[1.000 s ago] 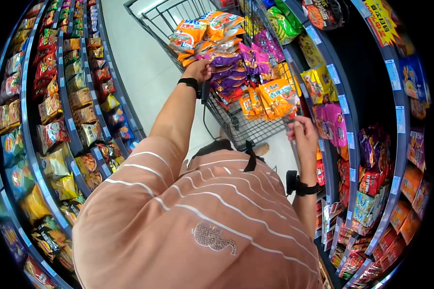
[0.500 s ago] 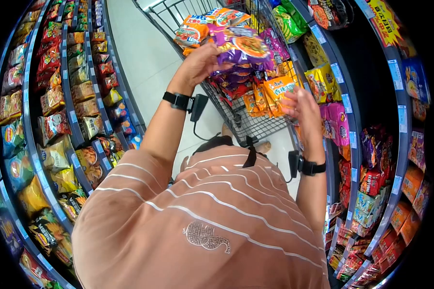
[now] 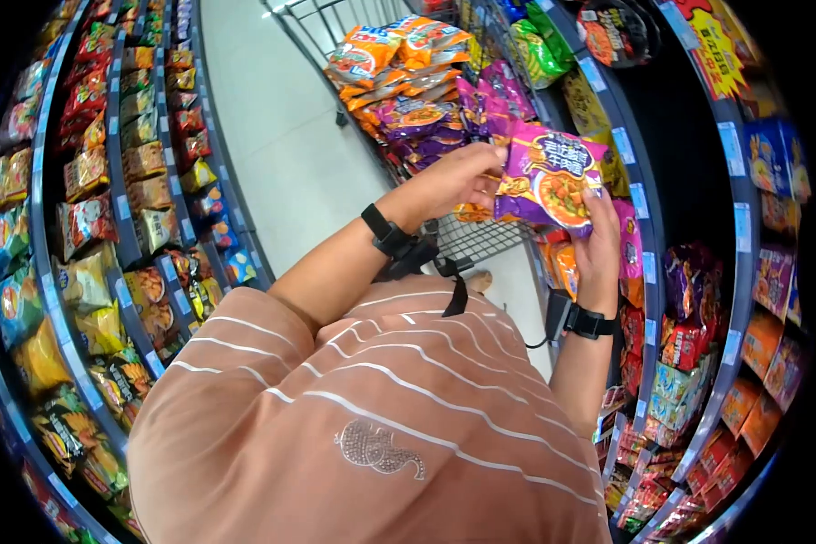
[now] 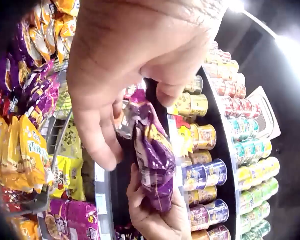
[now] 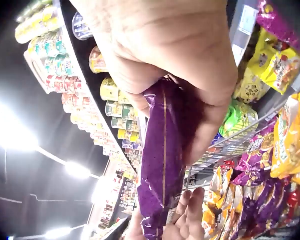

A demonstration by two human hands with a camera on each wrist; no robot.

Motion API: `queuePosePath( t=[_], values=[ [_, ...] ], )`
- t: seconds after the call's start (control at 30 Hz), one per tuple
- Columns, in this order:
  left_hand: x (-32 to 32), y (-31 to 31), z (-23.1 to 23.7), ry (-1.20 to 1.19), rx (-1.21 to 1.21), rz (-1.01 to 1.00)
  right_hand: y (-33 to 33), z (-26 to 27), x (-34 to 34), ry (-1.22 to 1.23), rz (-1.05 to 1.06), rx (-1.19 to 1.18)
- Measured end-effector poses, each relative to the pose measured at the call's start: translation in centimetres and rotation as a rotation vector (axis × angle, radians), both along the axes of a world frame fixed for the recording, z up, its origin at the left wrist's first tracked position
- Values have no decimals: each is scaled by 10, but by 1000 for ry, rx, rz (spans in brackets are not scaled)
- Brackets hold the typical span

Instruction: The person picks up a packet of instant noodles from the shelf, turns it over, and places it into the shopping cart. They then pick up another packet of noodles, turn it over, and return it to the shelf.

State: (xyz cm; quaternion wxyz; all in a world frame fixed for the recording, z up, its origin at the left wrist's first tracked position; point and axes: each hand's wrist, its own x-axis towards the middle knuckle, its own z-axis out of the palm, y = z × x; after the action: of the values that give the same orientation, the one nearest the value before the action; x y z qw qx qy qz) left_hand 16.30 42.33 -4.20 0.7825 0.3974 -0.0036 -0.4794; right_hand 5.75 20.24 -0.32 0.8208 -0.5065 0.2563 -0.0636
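Note:
A purple noodle packet (image 3: 553, 177) is held up in front of the body, its printed face toward the head camera. My right hand (image 3: 598, 238) grips its lower right corner, thumb on the front. At the packet's left edge, my left hand (image 3: 453, 181) holds on with bent fingers. The left wrist view has the packet (image 4: 154, 150) edge-on between the left hand (image 4: 140, 55) above and the right hand (image 4: 157, 215) below. In the right wrist view the right hand (image 5: 175, 60) wraps one end of the packet (image 5: 162, 155); the left fingers (image 5: 187, 217) are beside the other.
Beyond the hands, a wire cart (image 3: 485, 243) holds stacked orange packets (image 3: 399, 54) and purple packets (image 3: 422, 118). Shelves (image 3: 639, 218) of noodle packets run close on the right, and snack shelves (image 3: 122, 218) stand on the left. Pale floor (image 3: 290, 154) lies between the left shelves and the cart.
My left hand lifted a purple packet off the cart's pile and carried it to the right and nearer the body. My right hand, empty before, now grips the packet too.

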Motion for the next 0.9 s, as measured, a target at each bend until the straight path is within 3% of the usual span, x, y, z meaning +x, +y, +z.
queuePosePath(
  t=[0.17, 0.27, 0.3, 0.33, 0.4, 0.5, 0.63, 0.77, 0.8, 0.83, 0.87, 0.9],
  values=[
    [-7, -30, 4, -51, -59, 55, 14, 24, -2, 62, 21, -316],
    [-18, -57, -37, -73, 4, 138, 15, 30, -7, 155, 7, -530],
    [-21, -61, -44, -206, 56, 100, 16, 33, -10, 176, -18, -571],
    [-26, -69, -46, -84, 25, 106, 10, 34, -15, 190, 10, -596],
    [-31, -73, -46, -110, -6, 24, 6, 41, -25, 174, 39, -519],
    [-41, -79, -32, 171, -131, 21, 10, 50, -34, 200, 21, -487],
    [-39, -78, -21, 172, -260, 73, 13, 44, -37, 269, 37, -663],
    [-29, -60, 8, 220, -383, 37, 41, 60, -25, 73, 198, -607],
    [-25, -59, -1, 100, -389, 69, 49, 65, -21, -4, 267, -647],
    [-24, -47, -3, -163, -363, 48, 56, 64, -17, -122, 294, -746],
    [-20, -44, -9, -160, -416, 47, 65, 68, -15, -200, 295, -776],
    [-14, -45, -13, 8, -541, 31, 70, 74, -12, -251, 342, -879]
  ],
)
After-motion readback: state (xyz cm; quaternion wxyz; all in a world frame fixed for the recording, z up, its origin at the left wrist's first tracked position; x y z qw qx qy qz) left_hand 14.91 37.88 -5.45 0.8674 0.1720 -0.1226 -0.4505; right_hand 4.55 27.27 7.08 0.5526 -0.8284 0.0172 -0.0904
